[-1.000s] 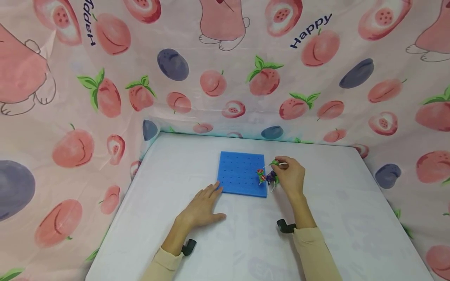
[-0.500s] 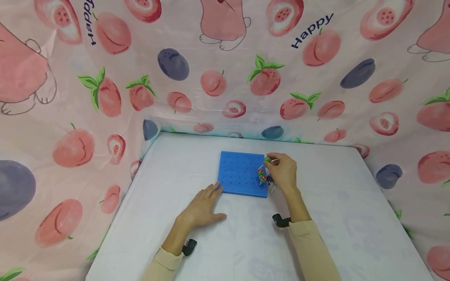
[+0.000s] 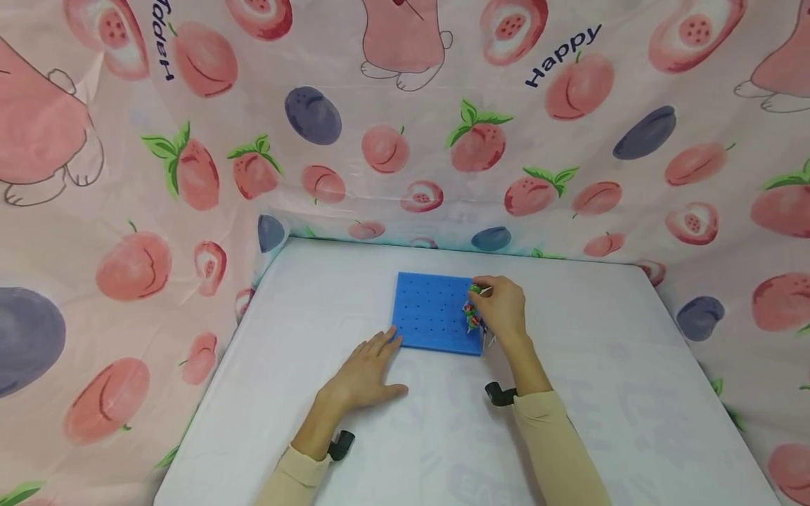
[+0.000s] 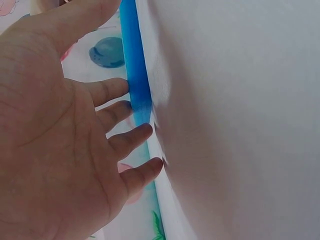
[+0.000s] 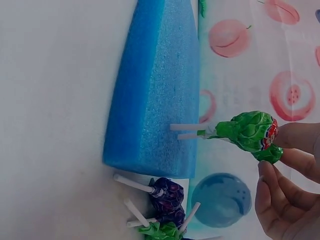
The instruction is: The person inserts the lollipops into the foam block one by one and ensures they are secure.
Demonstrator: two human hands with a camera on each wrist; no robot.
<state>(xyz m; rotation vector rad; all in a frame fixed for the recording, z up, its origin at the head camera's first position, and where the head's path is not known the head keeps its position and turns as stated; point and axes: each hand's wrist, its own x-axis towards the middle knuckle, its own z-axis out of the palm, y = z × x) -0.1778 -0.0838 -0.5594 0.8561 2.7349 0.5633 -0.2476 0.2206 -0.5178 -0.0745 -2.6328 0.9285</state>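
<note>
A blue foam board (image 3: 424, 302) with rows of small holes lies on the white table. My right hand (image 3: 503, 306) pinches a green-wrapped lollipop (image 3: 475, 288) over the board's far right part. In the right wrist view that lollipop (image 5: 271, 154) is partly hidden behind a green-and-red wrapped lollipop (image 5: 250, 131). Two red-and-green lollipops (image 3: 472, 320) stand along the board's right side, sticks down, just nearer than the right hand. My left hand (image 3: 361, 372) lies with fingers spread, its fingertips at the board's near left corner.
Purple lollipops (image 5: 166, 195) and a green one (image 5: 161, 232) lie in a heap beside the board's right edge, mostly covered by the right hand in the head view. A fruit-printed cloth (image 3: 392, 140) hangs behind the white table (image 3: 253, 422).
My right hand has moved left with the green lollipop, from beside the board's right edge to over its far right part. The left hand has stayed in place.
</note>
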